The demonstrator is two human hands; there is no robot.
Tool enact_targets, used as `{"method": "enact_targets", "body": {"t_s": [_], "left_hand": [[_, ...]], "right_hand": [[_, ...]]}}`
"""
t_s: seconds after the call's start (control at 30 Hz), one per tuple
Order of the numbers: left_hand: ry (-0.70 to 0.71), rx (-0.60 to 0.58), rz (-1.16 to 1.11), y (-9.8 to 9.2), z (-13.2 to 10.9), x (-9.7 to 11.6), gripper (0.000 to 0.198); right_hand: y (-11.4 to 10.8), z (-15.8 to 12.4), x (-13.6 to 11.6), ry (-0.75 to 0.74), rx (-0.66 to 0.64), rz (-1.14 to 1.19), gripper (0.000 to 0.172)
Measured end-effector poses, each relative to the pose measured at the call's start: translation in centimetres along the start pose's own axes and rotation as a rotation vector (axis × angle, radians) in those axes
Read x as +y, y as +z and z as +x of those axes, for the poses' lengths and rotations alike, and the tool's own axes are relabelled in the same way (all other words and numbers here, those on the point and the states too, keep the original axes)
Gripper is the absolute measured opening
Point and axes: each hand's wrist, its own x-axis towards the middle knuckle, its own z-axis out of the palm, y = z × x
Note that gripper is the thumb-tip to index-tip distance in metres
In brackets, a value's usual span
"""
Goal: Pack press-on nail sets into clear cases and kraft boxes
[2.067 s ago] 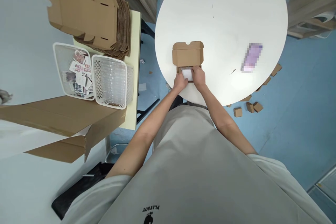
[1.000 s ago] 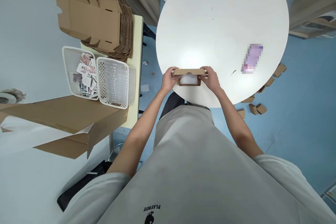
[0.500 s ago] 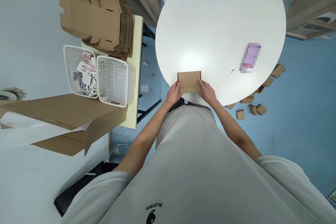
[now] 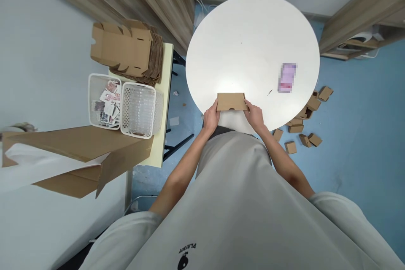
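Note:
A small brown cardboard box (image 4: pixel 231 101) with its lid down is at the near edge of the round white table (image 4: pixel 253 46). My left hand (image 4: pixel 211 117) grips its left side, fingers along the end wall. At the opposite end my right hand (image 4: pixel 254 115) holds the right side the same way. A notch shows in the middle of the box's near edge. The inside of the box is hidden.
On the side table (image 4: pixel 167 63) at left are stacked flat box blanks (image 4: pixel 123 48), a basket of small packets (image 4: pixel 90 101), another white basket (image 4: pixel 122 109) and a large open carton (image 4: pixel 72 139). Several small boxes (image 4: pixel 291 147) lie on the floor. A blurred purple item (image 4: pixel 287 76) rests on the table.
The lid flap at the box's near side is now closed down, with the notch at the edge. Both hands still hold the sides. The camera view has shifted.

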Motion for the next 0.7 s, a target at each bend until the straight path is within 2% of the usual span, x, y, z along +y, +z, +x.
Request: {"method": "enact_targets", "body": {"t_s": [0.07,0.13,0.27,0.37,0.43,0.53,0.6,0.7], "left_hand": [[-0.016,-0.032,0.051,-0.2,0.1,1.5,0.053],[-0.011,-0.067,0.087,0.0,0.1,2.4,0.038],[-0.028,-0.074,0.103,1.0,-0.5,3.0,0.019],[-0.061,-0.034,0.075,1.8,-1.1,2.8,0.022],[-0.053,-0.013,0.053,2.0,-1.2,2.6,0.031],[-0.008,0.009,0.013,2.1,-1.3,2.5,0.046],[0.013,0.017,-0.007,2.1,-1.2,2.4,0.047],[0.010,0.020,-0.020,2.0,-1.2,2.4,0.042]], "right_hand": [[-1.5,-0.7,-0.3,0.053,0.018,-0.011,0.043],[-2.5,-1.3,-0.3,0.099,0.008,-0.029,0.041],[-2.8,-2.1,-0.1,0.203,-0.068,-0.031,0.042],[-2.3,-2.3,-0.1,0.251,-0.097,0.010,0.034],[-2.1,-2.4,-0.3,0.245,-0.087,0.030,0.028],[-2.1,-2.5,-0.7,0.217,-0.097,0.028,0.039],[-2.3,-2.6,-1.0,0.214,-0.129,0.004,0.046],[-2.6,-2.7,-0.9,0.225,-0.174,-0.017,0.046]]}}
